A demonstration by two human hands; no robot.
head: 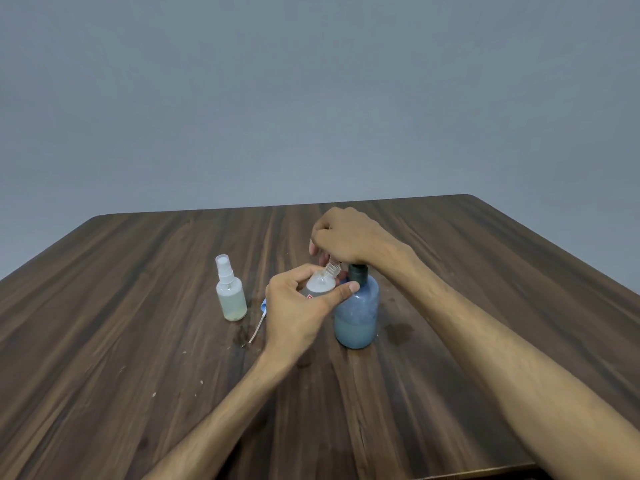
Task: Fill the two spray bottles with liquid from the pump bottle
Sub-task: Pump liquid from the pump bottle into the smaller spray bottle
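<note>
A blue pump bottle (356,313) with a black collar stands mid-table, about a third full of pale liquid. My right hand (346,237) rests on top of its pump head, fingers curled down over it, hiding the nozzle. My left hand (298,306) grips an uncapped clear spray bottle (322,280), tilted with its threaded neck up under the right hand's fingers. A second small spray bottle (230,292), capped and holding pale liquid, stands upright to the left. A loose spray head with a blue top and dip tube (259,323) lies on the table beside my left hand.
The dark wooden table (138,341) has a wet patch near the loose spray head and another to the right of the pump bottle. A few small pale specks lie on the near left. A grey wall stands behind the far edge.
</note>
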